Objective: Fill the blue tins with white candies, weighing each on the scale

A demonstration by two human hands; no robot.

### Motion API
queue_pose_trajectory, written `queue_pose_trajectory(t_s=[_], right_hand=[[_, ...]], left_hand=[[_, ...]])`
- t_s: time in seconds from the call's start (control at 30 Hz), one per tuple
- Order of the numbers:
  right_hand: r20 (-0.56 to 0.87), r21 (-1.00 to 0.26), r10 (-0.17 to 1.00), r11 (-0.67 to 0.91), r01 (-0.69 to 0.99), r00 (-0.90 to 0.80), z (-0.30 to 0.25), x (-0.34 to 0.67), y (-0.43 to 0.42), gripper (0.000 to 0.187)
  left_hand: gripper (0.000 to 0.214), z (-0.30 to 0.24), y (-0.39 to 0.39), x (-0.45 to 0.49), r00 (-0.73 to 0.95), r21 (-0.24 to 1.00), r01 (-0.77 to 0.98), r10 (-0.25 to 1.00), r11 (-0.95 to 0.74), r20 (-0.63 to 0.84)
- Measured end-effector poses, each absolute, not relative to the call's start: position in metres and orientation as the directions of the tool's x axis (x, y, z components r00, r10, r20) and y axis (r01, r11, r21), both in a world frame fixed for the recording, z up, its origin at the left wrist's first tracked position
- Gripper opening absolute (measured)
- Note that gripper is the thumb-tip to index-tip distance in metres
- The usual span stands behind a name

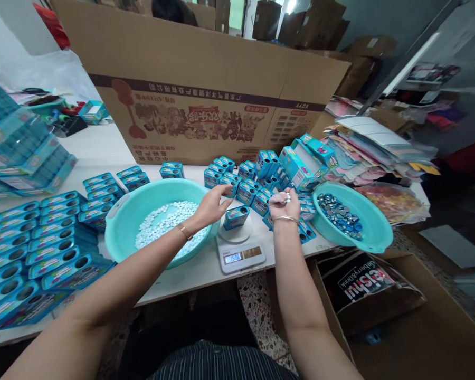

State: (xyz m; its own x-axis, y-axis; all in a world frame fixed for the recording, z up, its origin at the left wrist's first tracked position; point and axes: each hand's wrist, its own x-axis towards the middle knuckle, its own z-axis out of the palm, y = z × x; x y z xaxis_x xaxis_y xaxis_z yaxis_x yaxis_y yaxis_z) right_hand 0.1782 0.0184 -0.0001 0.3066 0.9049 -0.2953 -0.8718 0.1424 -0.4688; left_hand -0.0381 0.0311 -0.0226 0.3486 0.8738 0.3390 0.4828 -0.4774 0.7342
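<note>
Bright, even indoor light falls soft on the white table (103, 150), with only faint shade under the left hand (211, 207). A bright patch (291, 5), perhaps a window or a lamp, burns out at the top edge. The wide lens bends the stacked tins (19, 153) at the left and stretches both forearms. White tablets (287, 198) in the right hand (284, 210) smear into one pale patch; far cartons (320, 21) look soft

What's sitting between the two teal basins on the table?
In the head view, a white scale carrying a small blue tin.
</note>
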Motion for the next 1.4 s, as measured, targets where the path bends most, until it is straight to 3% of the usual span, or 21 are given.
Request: queue_pose_trajectory(t_s=[0.13, 0.23, 0.3, 0.37, 0.43, 0.53, 0.63, 0.77, 0.93, 1.17, 1.4], right_hand=[[-0.241, -0.439, 0.911, 0.204, -0.875, 0.334, -0.004, 0.203, 0.001, 0.029], [-0.261, -0.407, 0.902, 0.22, -0.887, 0.343, -0.007, 0.211, -0.008, 0.03], [-0.266, -0.4, 0.902, 0.217, -0.891, 0.339, -0.009, 0.211, -0.01, 0.03], [-0.259, -0.416, 0.91, 0.198, -0.887, 0.325, -0.012, 0.206, -0.01, 0.028], [-0.252, -0.437, 0.921, 0.166, -0.884, 0.297, -0.014, 0.199, -0.009, 0.028], [-0.24, -0.44, 0.941, 0.113, -0.891, 0.237, -0.019, 0.19, -0.008, 0.027], [-0.19, -0.46, 0.965, 0.076, -0.885, 0.182, -0.025, 0.194, -0.011, 0.023], [-0.154, -0.464, 0.969, 0.101, -0.88, 0.192, -0.033, 0.21, -0.016, 0.022], [-0.198, -0.438, 0.951, 0.13, -0.89, 0.236, -0.037, 0.209, -0.019, 0.02], [-0.285, -0.45, 0.943, 0.026, -0.893, 0.171, -0.037, 0.184, 0.001, 0.021], [-0.245, -0.473, 0.967, -0.062, -0.879, 0.064, -0.05, 0.163, 0.011, 0.019]], left_hand=[[0.043, -0.007, 0.021, -0.043, 0.277, 0.637, 0.576, 0.855, -0.513, 0.439], [0.075, -0.003, 0.015, -0.037, 0.243, 0.551, 0.685, 0.863, -0.476, 0.443], [0.094, -0.004, 0.014, -0.029, 0.296, 0.505, 0.72, 0.869, -0.476, 0.396], [0.101, -0.007, 0.013, -0.018, 0.381, 0.439, 0.748, 0.863, -0.498, 0.332], [0.093, -0.011, 0.013, -0.004, 0.459, 0.352, 0.782, 0.857, -0.514, 0.233], [0.05, -0.017, 0.014, 0.013, 0.548, 0.249, 0.799, 0.833, -0.547, 0.072], [0.021, -0.011, 0.022, 0.011, 0.573, 0.249, 0.782, 0.816, -0.572, 0.074], [0.033, 0.031, 0.05, -0.03, 0.447, 0.317, 0.795, 0.853, -0.517, 0.27], [0.035, 0.085, 0.102, -0.109, 0.284, 0.256, 0.88, 0.875, -0.401, 0.392], [0.039, 0.082, 0.158, -0.19, 0.116, 0.138, 0.977, 0.948, -0.162, 0.295], [0.038, 0.044, 0.215, -0.235, -0.047, 0.085, 0.996, 0.989, 0.035, 0.14]])
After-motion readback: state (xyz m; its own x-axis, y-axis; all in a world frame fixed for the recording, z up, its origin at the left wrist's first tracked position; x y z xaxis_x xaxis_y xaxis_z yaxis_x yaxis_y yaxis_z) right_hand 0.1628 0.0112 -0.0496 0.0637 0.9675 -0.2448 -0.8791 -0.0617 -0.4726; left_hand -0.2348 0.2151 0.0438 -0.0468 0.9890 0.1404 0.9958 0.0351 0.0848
